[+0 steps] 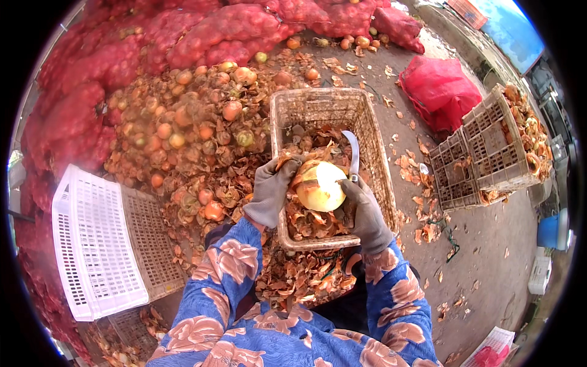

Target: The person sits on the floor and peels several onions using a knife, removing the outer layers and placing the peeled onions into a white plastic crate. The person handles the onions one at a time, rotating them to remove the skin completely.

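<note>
Between my two gloved hands is a large, partly peeled onion (321,187), pale and bare on its front, with brown skin left toward its upper left. My left hand (273,188), in a grey glove, grips the onion's left side and a flap of dry skin. In my right hand (365,211), also gloved, is a knife (353,150) with a curved blade pointing up and away from me; the thumb rests near the onion's right side. Beneath the hands stands a dirty plastic crate (378,147) holding loose onion skins (312,223).
A heap of unpeeled onions (189,131) spreads at the left, before stacked red mesh sacks (226,37). White crates (101,241) stand near left. At the right are crates filled with skins (498,144), a red sack (439,92) and a blue bucket (552,231).
</note>
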`<state>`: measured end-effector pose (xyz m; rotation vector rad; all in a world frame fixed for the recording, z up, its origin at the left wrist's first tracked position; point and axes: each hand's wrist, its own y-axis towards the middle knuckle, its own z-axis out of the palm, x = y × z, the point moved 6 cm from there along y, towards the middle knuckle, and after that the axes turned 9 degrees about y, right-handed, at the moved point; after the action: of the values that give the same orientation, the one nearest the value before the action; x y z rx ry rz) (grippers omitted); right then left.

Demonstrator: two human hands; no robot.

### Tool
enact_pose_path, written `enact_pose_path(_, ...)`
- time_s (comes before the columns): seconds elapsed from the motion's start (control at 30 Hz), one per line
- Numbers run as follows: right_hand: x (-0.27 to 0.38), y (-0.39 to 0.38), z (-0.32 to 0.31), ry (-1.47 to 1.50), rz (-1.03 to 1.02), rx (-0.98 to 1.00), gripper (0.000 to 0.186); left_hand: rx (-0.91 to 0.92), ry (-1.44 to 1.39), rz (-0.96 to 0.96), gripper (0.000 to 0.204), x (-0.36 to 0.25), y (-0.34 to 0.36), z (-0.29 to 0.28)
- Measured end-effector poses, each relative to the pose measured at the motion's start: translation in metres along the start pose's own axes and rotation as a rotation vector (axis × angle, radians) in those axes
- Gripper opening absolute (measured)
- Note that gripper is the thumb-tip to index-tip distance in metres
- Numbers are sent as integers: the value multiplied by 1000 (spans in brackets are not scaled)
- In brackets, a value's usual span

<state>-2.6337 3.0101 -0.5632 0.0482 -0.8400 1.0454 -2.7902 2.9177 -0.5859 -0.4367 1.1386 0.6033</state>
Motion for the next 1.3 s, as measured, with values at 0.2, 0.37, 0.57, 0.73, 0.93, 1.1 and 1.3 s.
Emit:
enact_pose_path(0.2, 1, -14, 1, 168, -5, 69, 46, -119, 135, -182, 22, 21, 17, -20)
enact_pose_path(0.37, 14, -21, 0, 190, -84, 111, 46, -30, 1072, 70, 63, 31, 14, -11)
enact_pose_path(0.57, 26, -28, -14, -1, -183, 7, 45, 58, 77, -165, 71, 8, -15, 23)
enact_pose_path(0.73, 17, -27, -8, -65, -227, 43, 48, 265, 93, 112, 91, -10, -39, 67)
enact_pose_path(0.93, 20, -28, -12, -455, -300, 60, 43, 163, -44, -32, 88, -2, -32, 56)
enact_pose_path(1.1, 44, -38, -4, -966, -703, 116, 36, 100, -93, -182, 69, -17, -31, 56)
enact_pose_path(1.3, 34, -39, 1, -1106, -463, 233, 24, 102, -106, -232, 63, -10, -11, 43)
